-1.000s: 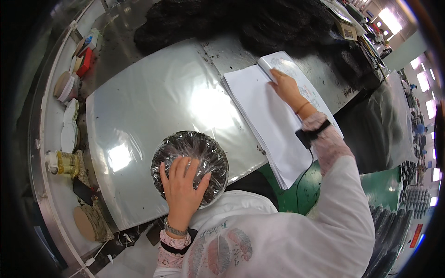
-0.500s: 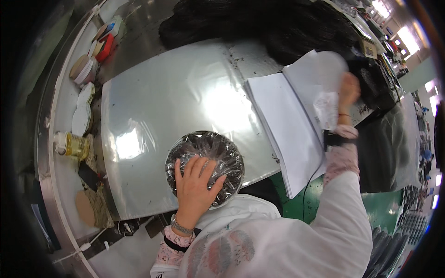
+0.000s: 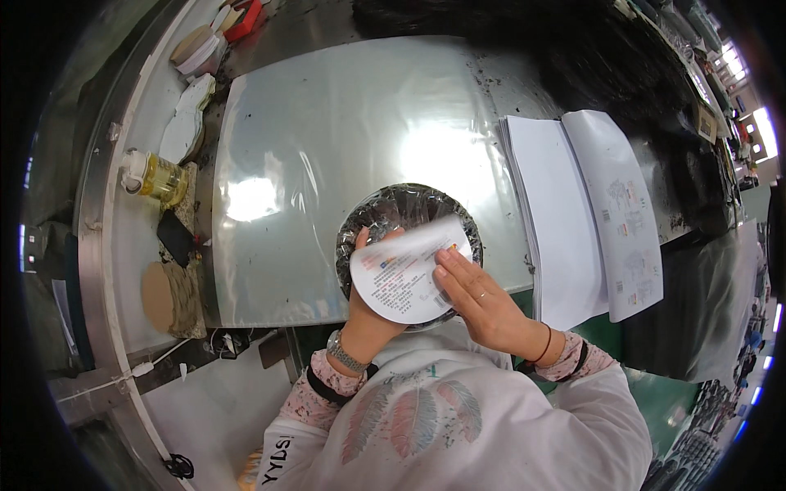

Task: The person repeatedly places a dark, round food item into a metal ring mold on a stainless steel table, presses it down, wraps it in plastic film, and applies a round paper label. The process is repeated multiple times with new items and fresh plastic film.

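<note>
A round white printed label (image 3: pixel 405 286), tilted and slightly curled, is pinched in my right hand (image 3: pixel 491 315), whose fingers lie on its printed face near its right edge. Beneath it stands a round dark bowl-like container (image 3: pixel 354 214) covered with crinkled clear plastic film. My left hand (image 3: pixel 370 319) reaches under the label and rests on the film; two fingertips show past the label's upper edge, looking stretched out, while the rest is hidden. To the right of the container lies a stack of white sheets (image 3: pixel 557 221), with a printed top sheet (image 3: pixel 626 209) turned over to its right.
Clear plastic sheeting (image 3: pixel 327 123) covers the table. Along the left edge stand a yellow bottle (image 3: pixel 164 178), a black phone-like object (image 3: pixel 174 237), brown rounded pads (image 3: pixel 160 299) and a red box (image 3: pixel 243 20). Dark fibrous material (image 3: pixel 565 49) lies at the back.
My right hand has come from the paper stack to the container, bringing the round label over it. My left hand stays at the film, now partly covered. The view has shifted.
</note>
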Available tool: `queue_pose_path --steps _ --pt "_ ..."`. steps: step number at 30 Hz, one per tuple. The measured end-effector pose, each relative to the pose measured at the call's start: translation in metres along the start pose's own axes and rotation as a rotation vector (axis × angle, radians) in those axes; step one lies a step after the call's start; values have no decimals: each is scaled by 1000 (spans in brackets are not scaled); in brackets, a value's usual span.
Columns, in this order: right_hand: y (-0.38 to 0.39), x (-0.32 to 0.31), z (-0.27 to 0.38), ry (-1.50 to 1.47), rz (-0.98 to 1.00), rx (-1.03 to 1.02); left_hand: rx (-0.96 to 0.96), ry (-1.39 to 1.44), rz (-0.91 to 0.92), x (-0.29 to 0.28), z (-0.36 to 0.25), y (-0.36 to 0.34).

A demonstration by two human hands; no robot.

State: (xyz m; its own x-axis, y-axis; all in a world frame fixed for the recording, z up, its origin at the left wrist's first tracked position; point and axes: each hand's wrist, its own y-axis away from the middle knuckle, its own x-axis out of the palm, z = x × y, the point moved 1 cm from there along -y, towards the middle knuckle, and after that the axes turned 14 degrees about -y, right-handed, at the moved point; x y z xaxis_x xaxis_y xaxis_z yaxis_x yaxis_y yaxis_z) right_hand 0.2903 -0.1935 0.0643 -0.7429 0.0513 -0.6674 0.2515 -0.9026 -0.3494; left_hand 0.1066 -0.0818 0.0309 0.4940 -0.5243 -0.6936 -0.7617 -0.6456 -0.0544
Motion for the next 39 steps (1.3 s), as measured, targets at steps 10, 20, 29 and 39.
queue_pose_path --steps 10,20,29,39 --pt "-5 -5 17 97 218 176 5 -277 49 -10 -6 -1" --pt "-73 24 -23 20 78 160 91 -203 -63 -24 -7 -4" --pt "-73 24 -20 54 160 161 128 -494 -231 -55 12 33" --pt "-74 31 -15 182 287 82 82 -399 -146 -54 21 19"
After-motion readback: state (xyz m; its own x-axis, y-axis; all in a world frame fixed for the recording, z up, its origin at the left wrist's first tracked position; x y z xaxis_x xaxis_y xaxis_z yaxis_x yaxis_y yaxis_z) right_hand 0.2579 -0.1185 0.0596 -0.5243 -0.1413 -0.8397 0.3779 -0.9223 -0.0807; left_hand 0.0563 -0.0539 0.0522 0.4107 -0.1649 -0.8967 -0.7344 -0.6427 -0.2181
